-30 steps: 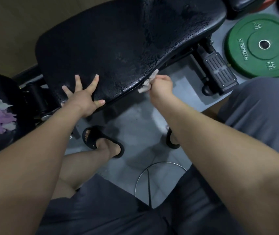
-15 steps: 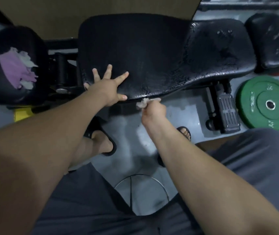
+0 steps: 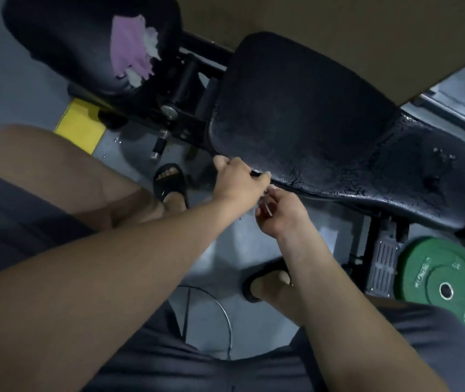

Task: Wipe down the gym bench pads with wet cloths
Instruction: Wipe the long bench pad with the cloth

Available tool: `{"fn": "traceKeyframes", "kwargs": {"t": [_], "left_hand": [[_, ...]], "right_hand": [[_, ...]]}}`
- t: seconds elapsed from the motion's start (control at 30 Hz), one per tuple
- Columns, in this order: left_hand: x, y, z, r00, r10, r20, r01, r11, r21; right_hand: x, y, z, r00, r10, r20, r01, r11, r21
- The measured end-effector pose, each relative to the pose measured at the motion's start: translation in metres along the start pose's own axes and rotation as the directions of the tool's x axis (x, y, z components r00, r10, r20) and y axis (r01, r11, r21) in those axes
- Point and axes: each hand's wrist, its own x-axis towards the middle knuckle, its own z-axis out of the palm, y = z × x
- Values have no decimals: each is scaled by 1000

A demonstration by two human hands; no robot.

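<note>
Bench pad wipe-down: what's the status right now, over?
Left grip holds bench pad near edge. Right grip pinches white cloth, close beside left. Pink cloth lies on neighbouring pad, apart.

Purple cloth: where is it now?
Head view, upper left: the purple cloth lies on the separate black pad, left of the main bench pad whose near edge the left hand grips; the right hand, alongside, holds a white cloth.

Left hand (image 3: 238, 181) and right hand (image 3: 280, 215) curled, close together.
</note>
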Motion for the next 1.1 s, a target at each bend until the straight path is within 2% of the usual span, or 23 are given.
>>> {"fn": "traceKeyframes", "kwargs": {"t": [0.07,0.13,0.17,0.2,0.27,0.3,0.33,0.37,0.4,0.43,0.47,0.5,0.53,0.57,0.6,0.67,0.7,0.83,0.93,1.03,1.1], "left_hand": [[-4,-6,15,991,-133,11,133,985,-106],[-2,-13,28,966,-210,149,239,947,-214],[-1,-16,34,955,-192,227,255,921,-295],[1,-18,40,946,-168,278,271,880,-390],[2,-16,45,938,-177,298,328,729,-601],[3,-15,47,933,-216,288,358,649,-672],[3,-15,50,925,-247,288,379,585,-717],[3,-15,53,914,-261,309,403,519,-754],[5,-15,57,900,-265,345,432,451,-781],[5,-13,59,887,-253,385,458,384,-802],[6,-10,63,876,-240,418,479,332,-813],[5,-6,65,866,-222,448,496,279,-822],[5,-2,68,855,-214,472,515,247,-821],[3,3,70,845,-208,492,531,227,-816],[2,6,72,838,-209,504,543,223,-809],[0,10,68,833,-206,514,550,201,-810],[1,10,62,834,-215,507,545,182,-819],[14,-1,35,853,-323,410,460,92,-883],[11,5,46,846,-393,359,430,108,-896],[2,19,63,827,-356,435,505,133,-853],[5,18,56,837,-331,435,502,150,-852]], "right_hand": [[7,-1,-2,1000,5,-8,-5,1000,-30],[9,-1,-2,1000,1,6,0,999,-48],[8,-1,-5,1000,-20,13,20,998,-65],[4,-2,-9,999,-44,22,45,995,-88],[-3,-7,-20,987,-156,31,159,970,-182],[-6,-12,-28,959,-280,40,277,901,-334],[-5,-17,-37,895,-439,73,402,726,-558],[-4,-23,-44,792,-591,152,476,443,-760],[-2,-30,-50,669,-692,270,495,145,-857],[0,-38,-52,551,-734,396,502,-86,-860],[2,-45,-51,450,-740,499,506,-249,-826],[5,-52,-48,382,-728,569,495,-358,-791],[7,-57,-44,356,-708,611,475,-426,-770],[12,-62,-41,374,-682,628,456,-455,-765],[16,-65,-38,424,-654,627,436,-459,-774],[23,-70,-35,553,-606,572,422,-388,-819],[25,-72,-35,583,-591,558,430,-359,-829],[25,-75,-34,602,-571,559,428,-360,-829],[24,-77,-29,646,-543,537,406,-351,-844],[25,-86,-27,701,-481,527,421,-317,-850],[26,-89,-28,714,-465,524,426,-305,-852]]}}
